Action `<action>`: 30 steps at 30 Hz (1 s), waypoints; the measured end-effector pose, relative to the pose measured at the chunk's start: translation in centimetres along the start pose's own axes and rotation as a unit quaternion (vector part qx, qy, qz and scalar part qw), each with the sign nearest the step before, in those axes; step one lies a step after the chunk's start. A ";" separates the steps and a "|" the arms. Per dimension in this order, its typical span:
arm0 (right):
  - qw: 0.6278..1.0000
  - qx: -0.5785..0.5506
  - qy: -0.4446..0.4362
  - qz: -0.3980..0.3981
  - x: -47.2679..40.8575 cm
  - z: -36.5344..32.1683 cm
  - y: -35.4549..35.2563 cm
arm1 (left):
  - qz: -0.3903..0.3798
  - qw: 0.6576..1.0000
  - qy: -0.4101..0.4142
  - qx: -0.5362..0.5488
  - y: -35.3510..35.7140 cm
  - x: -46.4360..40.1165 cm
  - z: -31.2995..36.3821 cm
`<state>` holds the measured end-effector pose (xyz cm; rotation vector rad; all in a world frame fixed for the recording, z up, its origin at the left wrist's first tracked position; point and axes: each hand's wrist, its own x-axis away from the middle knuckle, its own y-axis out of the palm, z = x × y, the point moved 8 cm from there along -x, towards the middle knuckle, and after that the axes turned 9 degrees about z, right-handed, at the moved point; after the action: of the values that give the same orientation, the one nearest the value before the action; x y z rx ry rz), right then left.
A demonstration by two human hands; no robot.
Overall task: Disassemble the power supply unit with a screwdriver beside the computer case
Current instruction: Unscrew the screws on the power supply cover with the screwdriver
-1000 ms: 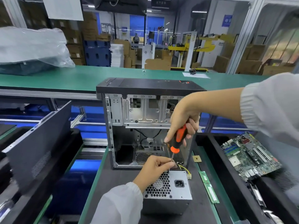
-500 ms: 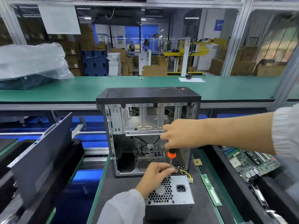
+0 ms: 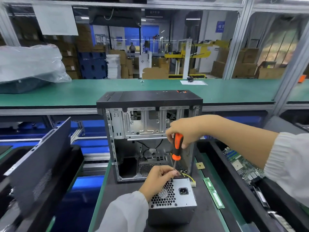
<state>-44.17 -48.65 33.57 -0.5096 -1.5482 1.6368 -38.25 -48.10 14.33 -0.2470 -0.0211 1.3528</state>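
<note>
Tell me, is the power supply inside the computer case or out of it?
Out. The power supply sits on the mat in front of the open computer case, with only its yellow wires lying toward the case.

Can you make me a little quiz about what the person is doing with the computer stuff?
1. Which hand holds the orange and black screwdriver?
2. True or false: the power supply unit is inside the computer case.
3. What lies flat on the mat to the right of the power supply unit: A) a hammer, B) a green memory stick, C) a cup?

Key:
1. The right hand; the left hand steadies the shaft near the tip.
2. False: it sits on the mat in front of the open case.
3. B.
</note>
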 end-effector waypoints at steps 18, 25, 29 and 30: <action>0.995 -0.090 0.021 0.028 0.2 -1.4 -0.7 | -0.004 1.000 -0.002 0.006 -0.1 0.1 0.2; 0.984 0.057 0.140 0.097 -0.2 -0.3 -2.0 | -0.002 0.999 0.006 -0.042 -0.1 -0.2 -0.5; 0.992 0.049 0.084 0.080 -0.7 -1.0 -1.0 | 0.000 1.000 0.007 -0.030 -0.2 -0.2 -0.5; 0.997 0.002 0.064 0.049 -0.4 -1.0 -0.7 | 0.000 1.000 0.008 -0.027 -0.2 -0.2 -0.5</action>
<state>-42.92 -48.39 34.01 -0.6833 -1.4445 1.6467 -38.01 -48.46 13.92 -0.3033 -0.0445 1.3518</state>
